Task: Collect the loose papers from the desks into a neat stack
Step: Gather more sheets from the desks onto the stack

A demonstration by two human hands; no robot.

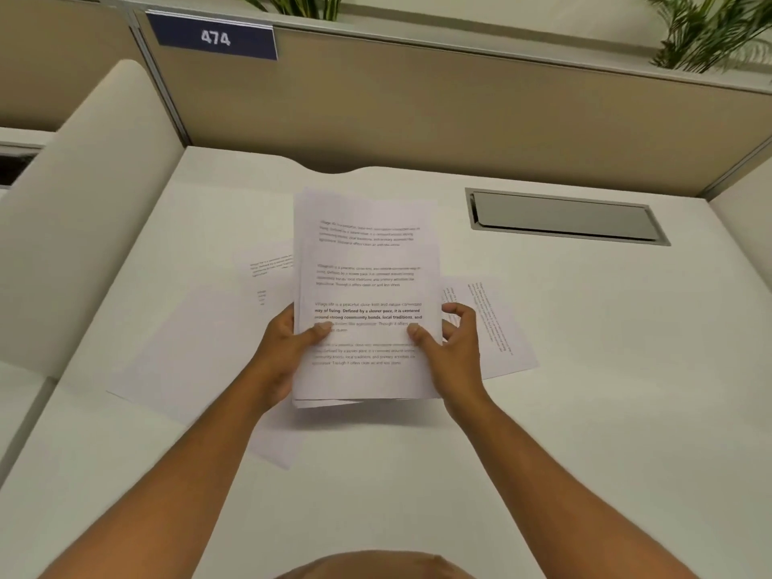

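Note:
A stack of printed white papers [367, 265] is held upright above the white desk [585, 411], its edges slightly uneven at the bottom. My left hand [288, 344] grips its left edge with the thumb on the front page. My right hand [451, 344] grips the right edge the same way. Loose sheets still lie flat on the desk: a large one at the left [188, 353], one with text behind it [271, 269], and one with sideways text at the right [497, 328]. The stack hides part of each.
A grey cable hatch [564, 217] is set into the desk at the back right. A beige partition [459, 110] with a blue "474" sign [215, 37] runs behind. A curved white divider [83, 211] stands at the left. Plants [710, 31] top the partition.

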